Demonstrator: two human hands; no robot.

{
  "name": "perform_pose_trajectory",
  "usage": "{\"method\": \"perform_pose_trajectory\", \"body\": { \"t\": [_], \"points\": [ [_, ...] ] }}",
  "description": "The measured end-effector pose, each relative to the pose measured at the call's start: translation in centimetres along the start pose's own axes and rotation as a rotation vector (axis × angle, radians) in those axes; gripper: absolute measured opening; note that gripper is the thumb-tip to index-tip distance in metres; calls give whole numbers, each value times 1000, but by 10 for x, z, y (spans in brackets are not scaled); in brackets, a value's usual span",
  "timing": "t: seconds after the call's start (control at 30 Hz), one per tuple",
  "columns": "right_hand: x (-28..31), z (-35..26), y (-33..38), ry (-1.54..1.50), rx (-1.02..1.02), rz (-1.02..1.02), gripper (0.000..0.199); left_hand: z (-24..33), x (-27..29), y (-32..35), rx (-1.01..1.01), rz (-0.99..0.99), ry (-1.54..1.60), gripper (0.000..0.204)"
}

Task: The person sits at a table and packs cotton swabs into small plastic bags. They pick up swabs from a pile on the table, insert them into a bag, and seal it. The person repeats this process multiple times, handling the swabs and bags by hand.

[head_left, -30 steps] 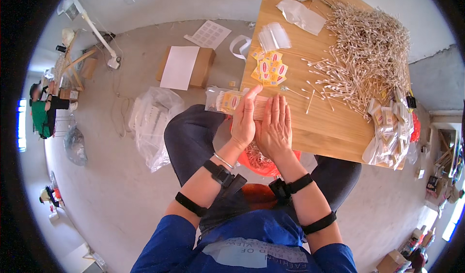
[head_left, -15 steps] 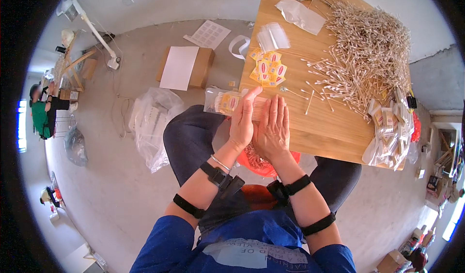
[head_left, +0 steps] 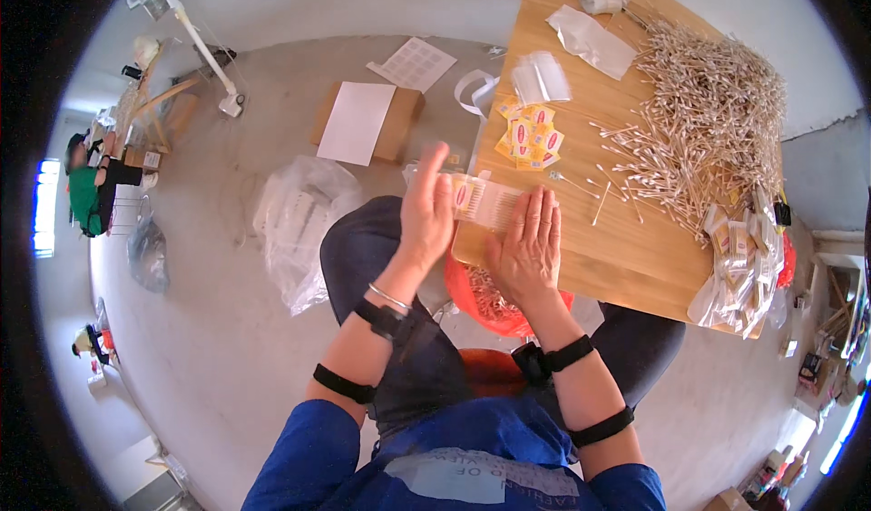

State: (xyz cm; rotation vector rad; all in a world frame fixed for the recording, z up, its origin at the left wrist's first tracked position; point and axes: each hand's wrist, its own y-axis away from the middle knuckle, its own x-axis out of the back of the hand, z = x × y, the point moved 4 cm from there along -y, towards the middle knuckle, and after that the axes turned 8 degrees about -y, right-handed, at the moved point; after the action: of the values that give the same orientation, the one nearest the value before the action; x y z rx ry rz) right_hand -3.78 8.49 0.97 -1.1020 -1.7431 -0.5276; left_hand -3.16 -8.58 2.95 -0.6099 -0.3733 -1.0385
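Observation:
A clear packet of cotton swabs (head_left: 497, 204) with a yellow-and-red label lies at the left edge of the wooden table (head_left: 617, 271). My right hand (head_left: 529, 253) rests flat on the packet's right end, fingers stretched forward. At the other end my left hand (head_left: 425, 221) is held on edge, its fingers extended and slightly blurred; whether it touches the plastic I cannot tell. Beyond the packet are several yellow label cards (head_left: 526, 137) and a stack of clear bags (head_left: 542, 77). Loose cotton swabs (head_left: 708, 121) form a big heap to the right.
A bundle of filled packets (head_left: 739, 266) lies at the table's right corner. Below the near edge hangs a red bag (head_left: 481, 298) with swabs inside. On the floor at left are a cardboard box (head_left: 399, 130) and a clear plastic sack (head_left: 304, 221). Another person (head_left: 86, 189) is far left.
My left hand has moved left, away from the right hand, uncovering the packet's label. My right hand stays flat on the packet's right end. The whole view has shifted slightly.

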Motion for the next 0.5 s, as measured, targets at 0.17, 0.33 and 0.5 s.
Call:
{"method": "perform_pose_trajectory", "body": {
  "t": [0.17,0.33,0.5],
  "points": [
    [-2,-8,-5,-2,-8,-18,80,-42,-10,-1,-67,-107,-153,43],
    [-3,-11,-9,-5,-15,-35,81,-56,-21,0,125,-208,169,42],
    [-8,-13,-12,20,1,-45,83,-64,-26,1,193,-192,217,41]
  ]
}}
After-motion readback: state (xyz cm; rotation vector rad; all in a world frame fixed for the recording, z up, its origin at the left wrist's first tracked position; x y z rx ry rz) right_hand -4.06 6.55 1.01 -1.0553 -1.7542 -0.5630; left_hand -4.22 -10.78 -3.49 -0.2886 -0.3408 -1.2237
